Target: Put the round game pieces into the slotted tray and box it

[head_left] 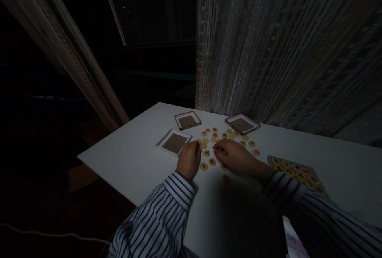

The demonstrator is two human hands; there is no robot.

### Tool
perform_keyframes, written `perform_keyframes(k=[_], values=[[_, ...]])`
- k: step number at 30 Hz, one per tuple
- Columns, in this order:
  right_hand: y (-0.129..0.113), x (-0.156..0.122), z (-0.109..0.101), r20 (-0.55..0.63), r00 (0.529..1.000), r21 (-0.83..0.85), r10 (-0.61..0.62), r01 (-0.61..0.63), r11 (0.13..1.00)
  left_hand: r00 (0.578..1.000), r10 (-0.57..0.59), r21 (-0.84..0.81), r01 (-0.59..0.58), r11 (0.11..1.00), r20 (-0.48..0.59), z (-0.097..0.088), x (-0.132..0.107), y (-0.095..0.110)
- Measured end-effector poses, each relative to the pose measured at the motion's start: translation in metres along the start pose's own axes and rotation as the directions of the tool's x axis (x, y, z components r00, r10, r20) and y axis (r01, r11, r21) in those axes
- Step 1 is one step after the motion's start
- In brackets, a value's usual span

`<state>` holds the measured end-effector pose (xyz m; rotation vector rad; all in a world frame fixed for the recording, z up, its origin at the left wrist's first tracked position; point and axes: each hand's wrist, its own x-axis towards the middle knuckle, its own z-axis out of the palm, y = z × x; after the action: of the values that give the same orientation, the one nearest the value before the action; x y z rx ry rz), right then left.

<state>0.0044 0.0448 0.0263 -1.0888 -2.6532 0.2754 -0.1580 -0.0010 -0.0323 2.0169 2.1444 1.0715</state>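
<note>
Round wooden Chinese chess pieces (212,162) with black or red characters lie scattered face up and face down on the white table. At the left of the group my left hand (190,158) is closed, its fingertips against a Chinese chess piece (199,141). It rests beside the right edge of an open white box (173,142). My right hand (234,155) is over the right part of the pieces, with thumb and fingers curled together. What it holds, if anything, is hidden. Another piece (223,167) is partly covered beneath that hand.
Two shallow box parts with brown rims, a left one (192,126) and a right one (252,129), lie farther back. A tray (298,174) filled with pieces sits by my right forearm. A bead curtain (238,43) hangs behind the white table (119,150). The room is dim.
</note>
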Motion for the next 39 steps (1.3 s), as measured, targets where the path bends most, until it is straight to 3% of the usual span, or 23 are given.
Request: perform_keyframes(k=[6,12,18,25,34,39], values=[[0.007,-0.008,-0.007,-0.019,1.0,0.041,0.019,-0.019,0.999,0.986,0.094,-0.022,-0.098,0.995,-0.135,-0.006,-0.003,0.004],[0.018,-0.022,-0.017,-0.07,0.995,0.071,0.067,-0.062,0.996,0.939,0.197,-0.022,-0.211,0.977,-0.283,-0.007,-0.004,0.006],[0.026,-0.046,-0.028,-0.134,0.982,0.134,0.134,-0.116,0.984,0.9,0.187,-0.103,-0.246,0.964,-0.394,-0.012,-0.009,0.014],[0.034,-0.082,-0.042,-0.253,0.947,0.205,0.197,-0.146,0.968,0.904,0.171,-0.173,-0.255,0.951,-0.392,-0.019,-0.016,0.028],[0.04,-0.114,-0.05,-0.253,0.915,0.25,0.313,-0.251,0.935,0.894,0.22,-0.18,-0.309,0.934,-0.39,-0.021,-0.021,0.055],[0.052,-0.129,-0.05,-0.296,0.9,0.29,0.319,-0.233,0.928,0.9,0.227,-0.197,-0.315,0.928,-0.372,-0.016,-0.021,0.07]])
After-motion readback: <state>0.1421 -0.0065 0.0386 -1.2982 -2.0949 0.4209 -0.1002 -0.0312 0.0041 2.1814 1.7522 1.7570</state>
